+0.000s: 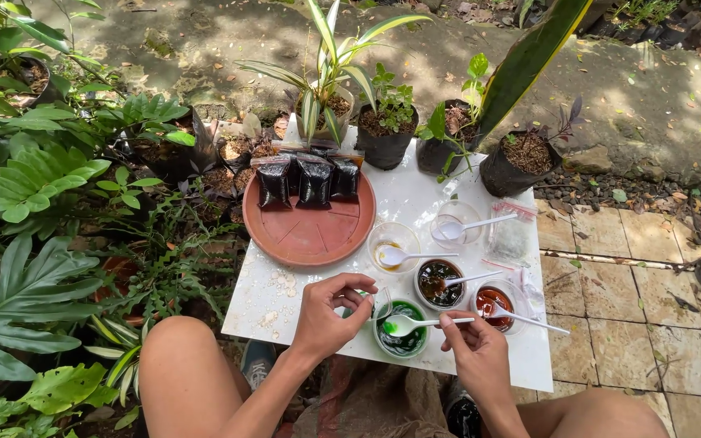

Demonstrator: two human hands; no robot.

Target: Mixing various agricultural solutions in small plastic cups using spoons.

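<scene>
left hand (324, 315) by green cup (400, 329) | right hand (474, 347) holding spoon (417, 323)

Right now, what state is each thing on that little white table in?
Green cup: holds green liquid, spoon in it.
Right hand: grips that spoon's handle.
Left hand: pinches the cup's rim.
Red cup: red liquid, spoon inside.
Dark cup: dark liquid, spoon inside.
Terracotta saucer: bears three sealed black bags.

A terracotta saucer (310, 227) on the white worktop (415, 191) carries three black soil packets (313, 180). Behind it stand four potted plants in black bags (521, 162). A clear cup (456, 223) with a white spoon sits beside a small plastic bag (513, 237).
</scene>
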